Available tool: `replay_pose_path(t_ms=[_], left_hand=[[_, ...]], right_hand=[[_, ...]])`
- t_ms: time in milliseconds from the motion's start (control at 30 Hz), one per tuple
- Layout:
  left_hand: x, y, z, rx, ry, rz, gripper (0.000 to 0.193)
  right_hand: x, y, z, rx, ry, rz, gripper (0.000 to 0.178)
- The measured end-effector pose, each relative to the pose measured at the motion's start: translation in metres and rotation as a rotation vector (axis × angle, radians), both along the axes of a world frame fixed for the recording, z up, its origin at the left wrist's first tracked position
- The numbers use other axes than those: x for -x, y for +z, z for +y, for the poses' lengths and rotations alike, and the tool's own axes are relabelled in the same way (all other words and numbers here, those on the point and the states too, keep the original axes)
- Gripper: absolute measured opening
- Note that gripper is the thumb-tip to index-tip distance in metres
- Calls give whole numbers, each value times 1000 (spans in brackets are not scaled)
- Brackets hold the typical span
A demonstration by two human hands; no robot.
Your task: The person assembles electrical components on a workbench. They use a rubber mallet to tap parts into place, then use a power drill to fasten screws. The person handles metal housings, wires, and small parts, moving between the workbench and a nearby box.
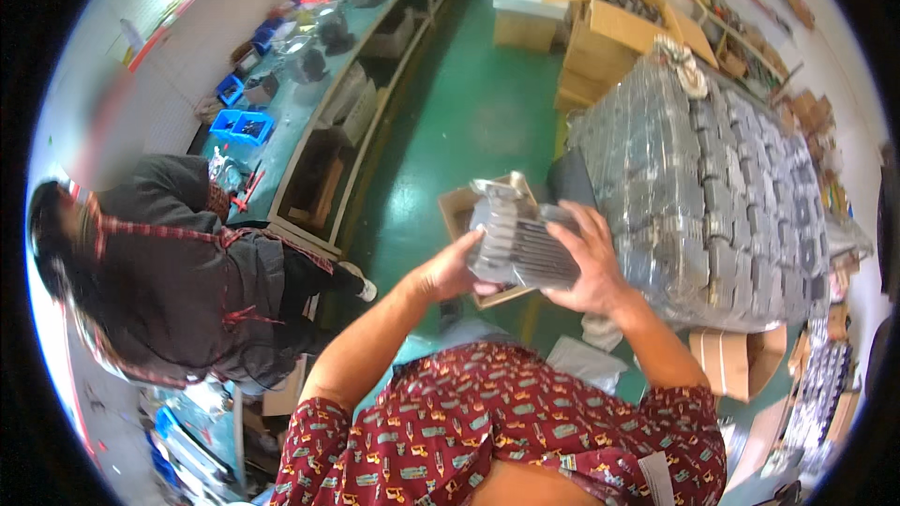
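A grey finned metal housing (525, 245) is held up in front of me between both hands. My left hand (457, 267) grips its left side, thumb along the edge. Around its right end wraps my right hand (591, 262), fingers over the top of the fins. Below the housing is an open cardboard box (457, 206), partly covered by the part and my hands, so its contents cannot be made out.
To my right stands a tall plastic-wrapped stack of grey metal parts (647, 187). A co-worker (187, 262) is at the left beside a long green workbench (281, 122) bearing blue bins (242, 126). Opened cartons (600, 37) stand ahead; another box (736, 361) lies right.
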State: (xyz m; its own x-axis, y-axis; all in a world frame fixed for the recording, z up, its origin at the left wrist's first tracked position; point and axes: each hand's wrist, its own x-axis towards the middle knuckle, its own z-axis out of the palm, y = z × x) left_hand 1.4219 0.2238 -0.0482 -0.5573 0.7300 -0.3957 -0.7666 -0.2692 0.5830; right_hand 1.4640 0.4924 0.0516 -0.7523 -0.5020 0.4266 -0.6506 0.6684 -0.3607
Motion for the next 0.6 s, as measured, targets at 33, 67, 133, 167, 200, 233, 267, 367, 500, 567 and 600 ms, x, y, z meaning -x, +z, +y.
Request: replay_pose_path(t_ms=[33,67,133,167,200,233,267,367,500,567,600], left_hand=[[14,-13,-15,33,-26,36,56],[31,-20,-26,51,-49,89,50],[65,-2,-42,42,-51,21,42],[82,-6,-53,35,-50,49,43],[100,-10,-61,56,-76,53,44],[117,-12,-70,76,-101,57,44],[140,-14,-74,88,-119,81,45],[206,-18,-84,98,-196,1,43],[302,-82,-112,28,-319,-158,38],[353,-108,-116,-14,-382,-210,43],[374,-110,-116,-28,-389,-273,44]], right_hand=[[15,-7,-10,26,17,-16,99],[33,-10,-17,38,38,-14,99],[61,-21,-28,42,17,-29,102],[77,-21,-38,64,5,-46,102],[92,-27,-47,92,-2,-61,102],[103,-35,-54,95,-35,-70,101],[115,-40,-58,79,-64,-69,101],[156,-56,-78,51,-174,-122,106],[223,-73,-123,34,-314,-232,108],[262,-73,-143,-2,-402,-256,106],[281,-74,-151,-27,-436,-248,105]])
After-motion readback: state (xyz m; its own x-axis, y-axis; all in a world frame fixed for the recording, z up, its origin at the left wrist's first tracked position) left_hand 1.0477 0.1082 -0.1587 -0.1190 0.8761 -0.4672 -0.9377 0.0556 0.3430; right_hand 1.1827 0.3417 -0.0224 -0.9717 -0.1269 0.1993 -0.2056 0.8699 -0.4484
